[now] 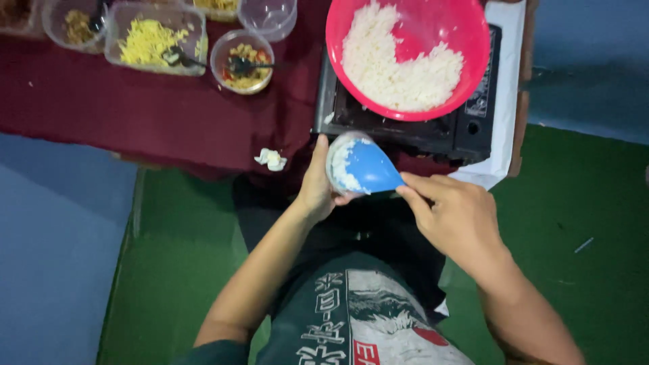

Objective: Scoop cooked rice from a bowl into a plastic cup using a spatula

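My left hand (314, 186) grips a small clear cup (340, 164) filled with white rice, tilted toward me. My right hand (451, 215) holds a blue rice paddle (372, 169) pressed flat against the rice at the cup's mouth. Just beyond them a large pink bowl (433, 27) with white rice along its left and lower sides rests on a black portable stove (405, 128).
A dark red tablecloth (135, 108) covers the table. On it stand clear containers: shredded yellow food (154, 37) with a spoon, a round cup of mixed filling (242, 61), an empty cup (268, 15). A crumpled white tissue (271, 159) lies at the edge. Green floor (581, 236) below.
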